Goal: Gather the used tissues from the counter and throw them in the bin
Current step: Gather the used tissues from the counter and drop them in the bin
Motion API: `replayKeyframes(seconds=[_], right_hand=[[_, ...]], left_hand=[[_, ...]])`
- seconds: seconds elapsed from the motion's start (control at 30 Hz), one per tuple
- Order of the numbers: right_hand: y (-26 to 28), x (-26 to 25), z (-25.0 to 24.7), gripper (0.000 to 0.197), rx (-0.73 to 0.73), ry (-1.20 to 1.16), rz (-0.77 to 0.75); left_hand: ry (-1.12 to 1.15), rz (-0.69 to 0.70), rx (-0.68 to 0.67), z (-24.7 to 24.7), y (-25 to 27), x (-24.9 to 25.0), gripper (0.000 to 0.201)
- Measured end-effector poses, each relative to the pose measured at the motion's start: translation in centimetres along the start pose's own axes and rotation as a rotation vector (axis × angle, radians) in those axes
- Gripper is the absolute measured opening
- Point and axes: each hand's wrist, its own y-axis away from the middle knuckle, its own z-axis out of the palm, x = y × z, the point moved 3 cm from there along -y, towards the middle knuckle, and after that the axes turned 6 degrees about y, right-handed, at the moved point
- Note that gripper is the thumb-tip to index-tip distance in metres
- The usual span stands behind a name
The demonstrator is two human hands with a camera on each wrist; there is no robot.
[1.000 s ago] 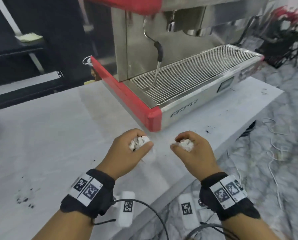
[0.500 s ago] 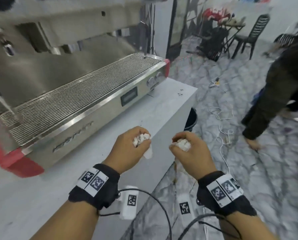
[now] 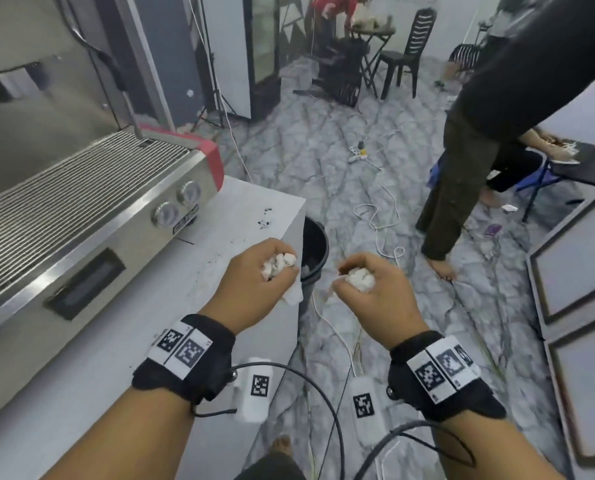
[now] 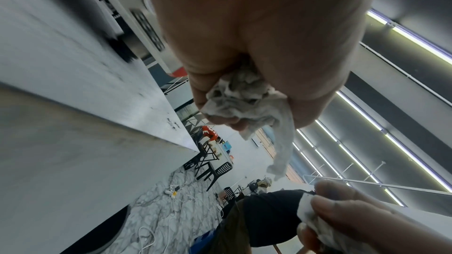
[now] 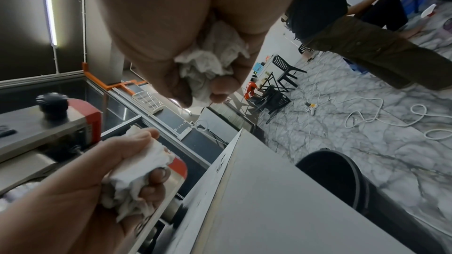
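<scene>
My left hand (image 3: pixel 261 278) grips a wad of crumpled white tissues (image 3: pixel 278 266) over the counter's right end; in the left wrist view the tissues (image 4: pixel 240 96) bulge from the fist and a strip hangs down. My right hand (image 3: pixel 365 289) holds a second crumpled tissue wad (image 3: pixel 360 280) out past the counter's edge, above the floor; the right wrist view shows that wad (image 5: pixel 210 61) squeezed between curled fingers. A black bin (image 3: pixel 315 251) stands on the floor against the counter's end, just beyond and between both hands; it appears again as the black bin (image 5: pixel 342 177) below the counter.
The grey counter (image 3: pixel 122 341) carries a steel and red espresso machine (image 3: pixel 81 216) at left. A standing person (image 3: pixel 462 174) in dark clothes is on the marble floor at right. White cables (image 3: pixel 375 216) trail across the floor. Framed panels (image 3: pixel 580 271) lean at the right.
My view has swung right along the counter, from the machine's front to its right end. The bin and the floor have come into sight. Both hands keep holding their tissues.
</scene>
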Motion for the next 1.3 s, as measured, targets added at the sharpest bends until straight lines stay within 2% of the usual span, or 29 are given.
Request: replayKeyframes(seconds=[0.17, 0.43, 0.57, 0.67, 0.8, 0.93, 1.03, 1.3], right_hand=[[-9.0, 1.6, 0.5, 0.013, 0.001, 0.012, 0.012], [-21.8, 4.1, 0.4, 0.012, -0.014, -0.022, 0.060], [-29.7, 6.3, 1.1, 0.012, -0.087, -0.054, 0.047], [-36.7, 8.1, 2.0, 0.013, -0.163, -0.043, -0.007], [-46.2, 10.2, 3.4, 0.012, -0.313, -0.015, -0.067], [-53.5, 11.0, 5.0, 0.012, -0.489, 0.024, -0.134], [-57.2, 11.2, 6.9, 0.013, -0.560, 0.008, -0.169], [-61.4, 11.1, 14.8, 0.012, -0.700, -0.061, -0.157]], left_hand=[[0.000, 0.035, 0.017, 0.5, -9.8, -1.6, 0.008], [-0.009, -0.035, 0.017, 1.8, -22.9, -3.7, 0.006], [-0.017, -0.063, 0.062, 3.0, -29.6, -5.3, 0.008], [-0.033, -0.085, 0.129, 3.8, -34.6, -7.1, 0.016], [-0.047, -0.167, 0.306, 4.5, -40.6, -9.1, 0.019], [-0.045, -0.247, 0.449, 5.0, -44.2, -10.0, 0.016], [-0.094, -0.325, 0.518, 4.4, -45.2, -10.8, 0.014], [-0.183, -0.465, 0.678, 0.3, -46.5, -14.0, 0.014]])
